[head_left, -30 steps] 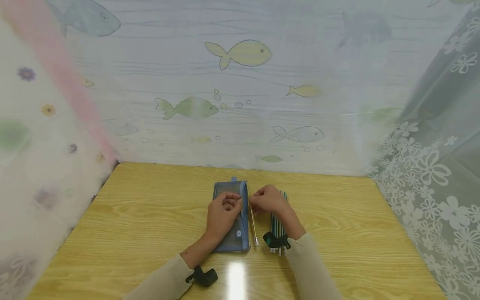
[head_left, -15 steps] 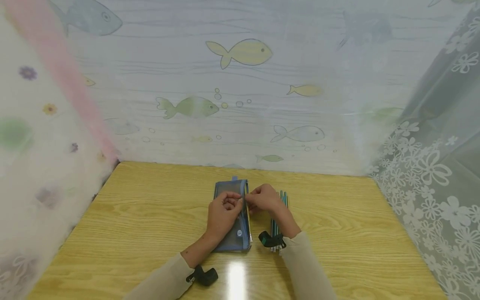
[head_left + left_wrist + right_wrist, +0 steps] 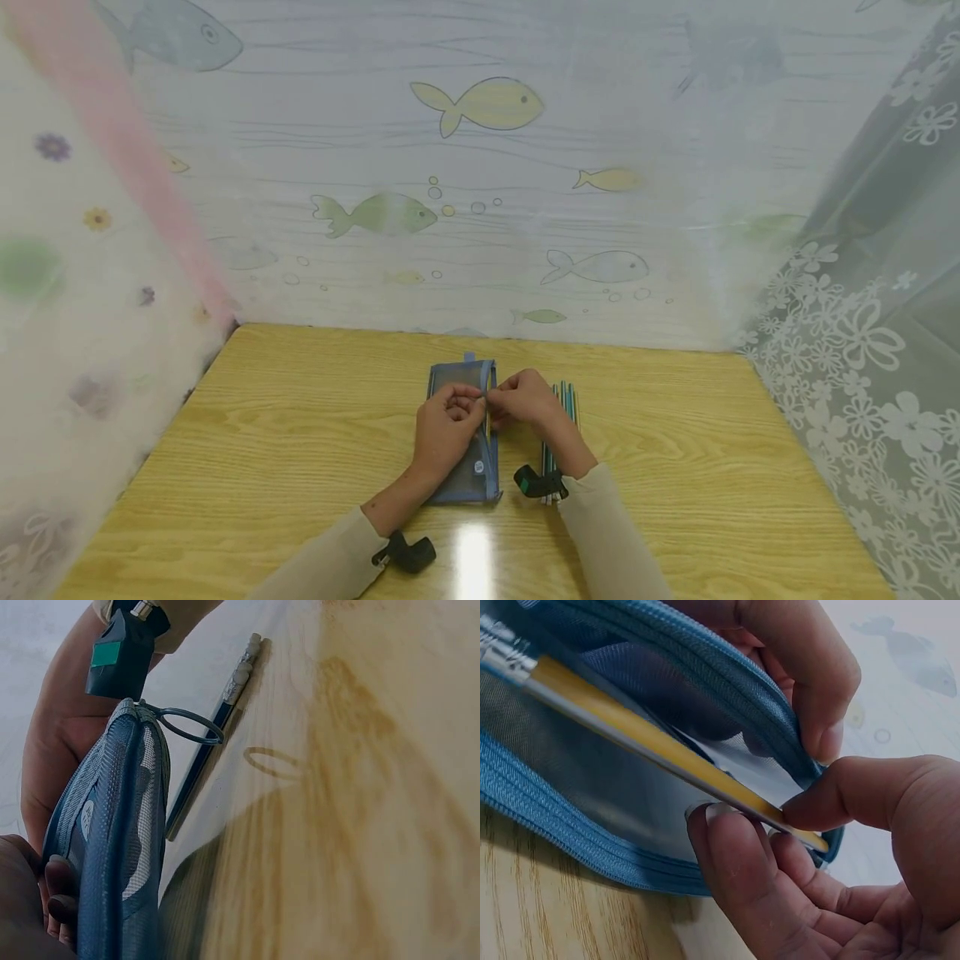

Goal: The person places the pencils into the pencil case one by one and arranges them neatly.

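Observation:
A blue mesh pencil case (image 3: 457, 487) lies on the table with its zip side towards the right. My left hand (image 3: 442, 429) pinches the upper zip edge, holding the mouth of the case apart. In the right wrist view, my right hand (image 3: 855, 847) pinches a yellow pencil (image 3: 660, 757) between thumb and fingers. That pencil lies lengthwise within the case's mouth, its silver ferrule end at the upper left. Inside the case, darker slim shapes show behind it. The left wrist view has the case (image 3: 112, 825) edge-on, with a ring loop (image 3: 191, 726) at its end.
Right of the case, partly under my right forearm, lies a row of several pencils (image 3: 567, 402), eraser ends towards me. The wooden table (image 3: 300, 417) meets a fish-print cloth (image 3: 480, 250) at the back and a lace-patterned curtain (image 3: 862, 400) at the right.
My right hand has moved slightly left with the yellow pencil, from beside the case into its mouth. The left hand stays in place at the zip edge.

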Demonstrator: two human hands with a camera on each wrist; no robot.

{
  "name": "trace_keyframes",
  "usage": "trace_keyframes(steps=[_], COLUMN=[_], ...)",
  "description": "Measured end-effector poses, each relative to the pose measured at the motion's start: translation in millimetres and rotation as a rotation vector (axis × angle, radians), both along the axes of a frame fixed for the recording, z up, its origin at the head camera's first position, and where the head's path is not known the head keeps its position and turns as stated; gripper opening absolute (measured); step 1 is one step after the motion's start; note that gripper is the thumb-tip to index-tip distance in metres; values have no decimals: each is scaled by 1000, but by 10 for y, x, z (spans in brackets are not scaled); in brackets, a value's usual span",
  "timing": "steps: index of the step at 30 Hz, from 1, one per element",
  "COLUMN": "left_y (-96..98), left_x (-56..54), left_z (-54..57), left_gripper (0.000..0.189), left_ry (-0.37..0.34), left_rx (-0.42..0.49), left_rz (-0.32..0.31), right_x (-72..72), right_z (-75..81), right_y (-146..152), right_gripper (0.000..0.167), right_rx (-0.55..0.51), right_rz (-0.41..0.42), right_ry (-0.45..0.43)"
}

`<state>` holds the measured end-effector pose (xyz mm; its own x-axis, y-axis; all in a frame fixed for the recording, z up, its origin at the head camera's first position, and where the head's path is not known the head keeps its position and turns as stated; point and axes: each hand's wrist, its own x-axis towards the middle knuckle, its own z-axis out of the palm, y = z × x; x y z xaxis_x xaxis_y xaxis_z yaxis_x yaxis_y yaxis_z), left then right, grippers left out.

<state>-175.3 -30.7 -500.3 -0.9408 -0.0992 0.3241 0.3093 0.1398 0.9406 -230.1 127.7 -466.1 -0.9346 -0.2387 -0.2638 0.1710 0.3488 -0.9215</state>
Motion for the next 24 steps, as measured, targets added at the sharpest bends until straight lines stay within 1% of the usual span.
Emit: trace_keyframes(steps=[4, 5, 8, 11, 12, 14, 17, 20, 22, 24], left_y=[-27, -28, -47, -57, -67, -72, -64, -46, -32, -17], left_x=[-71, -65, -72, -75, -93, -95, -99, -100, -95, -77], left_z=[-148, -133, -149, -151, -186, -188, -188, -186, -174, -135], left_gripper=[10, 10, 10, 9, 9, 8, 8, 8, 9, 9], left_ry=[5, 4, 10, -1, 3, -1, -4, -3, 1, 9], left_rx=[2, 5, 17, 9, 11, 8, 9, 1, -8, -11], left_rz=[-20, -23, -40, -48, -56, -62, -54, -32, -14, -1], right_x=[3, 3, -1, 5, 9, 20, 41, 59, 68, 72], right_z=[-4, -6, -5, 4, 10, 24, 54, 80, 93, 98], right_y=[2, 4, 5, 14, 19, 34, 62, 93, 117, 144], right_gripper=[22, 23, 24, 23, 22, 21, 21, 21, 20, 19], right_rx=[1, 3, -2, -5, -3, 8, 33, 53, 53, 61], right_rz=[10, 13, 22, 21, 18, 11, -2, -7, -9, -8], right_ry=[4, 7, 8, 5, 5, 11, 28, 56, 74, 107])
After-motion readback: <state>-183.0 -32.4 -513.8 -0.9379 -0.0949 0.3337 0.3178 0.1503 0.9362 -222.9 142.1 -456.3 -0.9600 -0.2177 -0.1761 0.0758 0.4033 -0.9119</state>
